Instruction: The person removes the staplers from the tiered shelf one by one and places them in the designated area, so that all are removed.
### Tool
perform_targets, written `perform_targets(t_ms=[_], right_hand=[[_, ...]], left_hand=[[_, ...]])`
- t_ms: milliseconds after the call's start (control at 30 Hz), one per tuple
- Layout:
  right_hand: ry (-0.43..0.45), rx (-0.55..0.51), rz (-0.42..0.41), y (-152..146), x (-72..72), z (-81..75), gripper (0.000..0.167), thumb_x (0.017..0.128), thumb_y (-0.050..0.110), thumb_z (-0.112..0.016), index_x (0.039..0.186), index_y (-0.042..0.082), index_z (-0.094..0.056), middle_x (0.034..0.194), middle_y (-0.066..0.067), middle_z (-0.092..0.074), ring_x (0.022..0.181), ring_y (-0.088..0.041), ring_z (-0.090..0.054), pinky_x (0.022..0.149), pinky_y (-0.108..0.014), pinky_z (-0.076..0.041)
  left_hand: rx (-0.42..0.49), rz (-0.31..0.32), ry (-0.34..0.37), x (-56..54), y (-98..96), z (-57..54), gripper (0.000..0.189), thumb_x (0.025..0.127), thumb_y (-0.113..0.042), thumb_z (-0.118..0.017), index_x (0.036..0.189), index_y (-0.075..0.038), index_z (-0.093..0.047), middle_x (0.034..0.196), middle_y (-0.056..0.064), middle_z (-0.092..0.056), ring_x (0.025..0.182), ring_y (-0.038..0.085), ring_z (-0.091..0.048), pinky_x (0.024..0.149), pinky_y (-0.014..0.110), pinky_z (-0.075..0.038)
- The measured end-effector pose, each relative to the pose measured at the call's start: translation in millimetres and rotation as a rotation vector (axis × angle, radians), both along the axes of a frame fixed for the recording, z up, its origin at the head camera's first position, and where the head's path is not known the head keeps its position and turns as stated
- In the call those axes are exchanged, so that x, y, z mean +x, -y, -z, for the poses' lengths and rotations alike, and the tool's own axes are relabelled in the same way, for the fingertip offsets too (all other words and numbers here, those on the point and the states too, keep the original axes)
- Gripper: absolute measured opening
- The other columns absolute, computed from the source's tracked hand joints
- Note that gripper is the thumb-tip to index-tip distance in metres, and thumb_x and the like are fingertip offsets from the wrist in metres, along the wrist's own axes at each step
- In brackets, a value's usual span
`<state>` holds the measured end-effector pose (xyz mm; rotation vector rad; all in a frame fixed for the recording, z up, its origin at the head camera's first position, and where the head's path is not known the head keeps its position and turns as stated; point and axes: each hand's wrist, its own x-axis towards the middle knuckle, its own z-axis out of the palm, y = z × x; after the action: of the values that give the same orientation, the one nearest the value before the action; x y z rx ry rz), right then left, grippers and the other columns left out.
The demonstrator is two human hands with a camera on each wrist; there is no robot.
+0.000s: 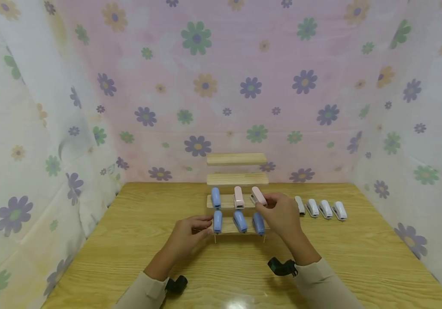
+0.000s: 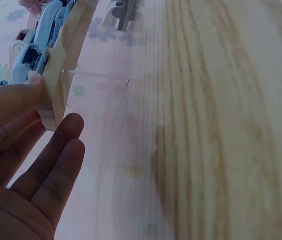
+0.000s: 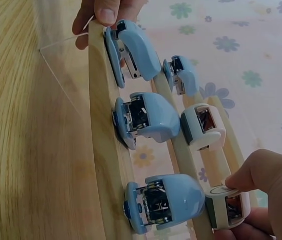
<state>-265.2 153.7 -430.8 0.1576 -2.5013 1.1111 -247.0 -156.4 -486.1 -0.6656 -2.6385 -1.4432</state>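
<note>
On the stepped wooden rack (image 1: 228,228) in the head view, the lowest shelf bears three blue mini staplers (image 1: 239,221). The shelf behind carries a blue stapler (image 1: 215,198), a pink stapler (image 1: 238,197) and, at its right end, a second pink stapler (image 1: 258,195). My right hand (image 1: 283,216) pinches that right-end one between thumb and fingers, its base at the shelf. My left hand (image 1: 186,236) holds the left end of the lowest shelf, thumb (image 3: 107,14) on the board beside a blue stapler (image 3: 138,50), two fingers (image 2: 71,155) extended free of it.
Several white staplers (image 1: 325,209) stand in a row on the wood-grain table (image 1: 136,257), right of the rack. Two higher shelves (image 1: 236,159) rise at the back. Clear side panels (image 3: 61,75) support the boards. Flowered cloth (image 1: 221,107) encloses the table's back and sides.
</note>
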Motion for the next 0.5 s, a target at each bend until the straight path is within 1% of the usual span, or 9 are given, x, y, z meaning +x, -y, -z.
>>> perform_targets(t_ms=[100,333,500], right_hand=[[0.016,-0.014,-0.003,-0.9,0.0,0.0,0.026,0.089,0.030,-0.080,0.109,0.013,-0.080,0.090,-0.003,-0.077,0.076,-0.016,-0.071,0.061,-0.031,-0.058],[0.032,-0.023,-0.011,-0.6,0.0,-1.1,0.026,0.089,0.031,-0.080,0.108,0.013,-0.080,0.090,-0.003,-0.077,0.078,-0.016,-0.071,0.063,-0.032,-0.059],[0.023,-0.012,-0.009,-1.9,2.0,-6.3,0.027,0.089,0.032,-0.081,0.107,0.012,-0.081,0.091,-0.003,-0.077,0.080,-0.018,-0.073,0.066,-0.036,-0.061]], left_hand=[[0.002,0.002,-0.003,0.4,-0.4,-0.1,0.031,0.097,-0.025,-0.075,0.126,-0.012,-0.076,0.141,-0.006,-0.065,0.126,0.021,-0.066,0.087,0.020,-0.059],[0.001,-0.014,-0.004,2.3,-0.9,-0.7,0.030,0.097,-0.021,-0.076,0.125,-0.011,-0.076,0.140,-0.006,-0.066,0.125,0.022,-0.067,0.087,0.019,-0.059],[-0.002,-0.016,0.002,2.0,-1.2,-1.0,0.030,0.097,-0.022,-0.075,0.126,-0.011,-0.076,0.141,-0.005,-0.066,0.125,0.022,-0.066,0.088,0.020,-0.059]])
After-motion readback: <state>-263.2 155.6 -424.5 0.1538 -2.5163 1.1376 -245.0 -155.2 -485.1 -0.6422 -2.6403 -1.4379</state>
